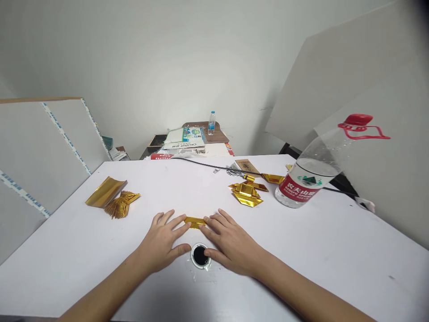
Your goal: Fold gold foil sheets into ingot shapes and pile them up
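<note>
Head view, lower centre: my left hand [163,240] and right hand [232,242], both spread, touch a gold-foil strip [195,220]. A water jug [300,185] stands frame right.

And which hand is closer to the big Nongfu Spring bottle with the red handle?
Right. The right hand is left of the Nongfu Spring bottle and nearer the person; the left hand is farther left, at the folded gold strip's left end.

the big bottle [310,172] reads "农夫山" and "nongfu spri", the white box [183,146] "cestbon".
</note>
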{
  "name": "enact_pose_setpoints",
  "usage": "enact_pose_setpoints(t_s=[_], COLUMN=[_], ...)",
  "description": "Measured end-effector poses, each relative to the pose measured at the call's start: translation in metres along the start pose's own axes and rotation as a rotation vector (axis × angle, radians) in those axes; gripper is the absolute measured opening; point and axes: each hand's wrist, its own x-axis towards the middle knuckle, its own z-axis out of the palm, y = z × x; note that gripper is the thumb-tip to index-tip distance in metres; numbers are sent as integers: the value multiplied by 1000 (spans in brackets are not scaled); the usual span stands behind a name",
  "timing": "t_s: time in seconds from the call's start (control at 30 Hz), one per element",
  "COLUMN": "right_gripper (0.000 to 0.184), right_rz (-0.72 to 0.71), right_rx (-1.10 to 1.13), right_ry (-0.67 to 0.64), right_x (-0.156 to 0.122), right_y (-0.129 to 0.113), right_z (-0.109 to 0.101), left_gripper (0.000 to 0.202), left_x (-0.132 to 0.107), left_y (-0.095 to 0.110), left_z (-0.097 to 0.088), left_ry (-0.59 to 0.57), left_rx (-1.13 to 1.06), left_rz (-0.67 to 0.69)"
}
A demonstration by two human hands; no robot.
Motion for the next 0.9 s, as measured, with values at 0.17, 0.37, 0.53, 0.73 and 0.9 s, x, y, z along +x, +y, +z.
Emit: enact_pose_setpoints(t_s=[0.17, 0.37, 0.53, 0.73, 0.9], right_gripper=[54, 55, 67, 62, 53], right_rz=[-2, 7, 34, 63, 82], right_rx=[14, 25, 60, 67, 128], right_ry=[-23, -21, 1, -29, -33], right_x=[0, 1, 3, 10, 11], right_y=[-2, -1, -1, -8, -6], right_z=[-6, -5, -3, -3, -7], left_gripper=[58, 56, 60, 65, 58], left_x=[-2, -3, -2, 0, 2], left_y=[0, 5, 8, 9, 9], left_z=[-7, -8, -10, -8, -6], left_ry=[-67, -44, -49, -48, -37], left_rx=[-16, -51, -125, -128, -64], left_rz=[6, 56, 42, 32, 43])
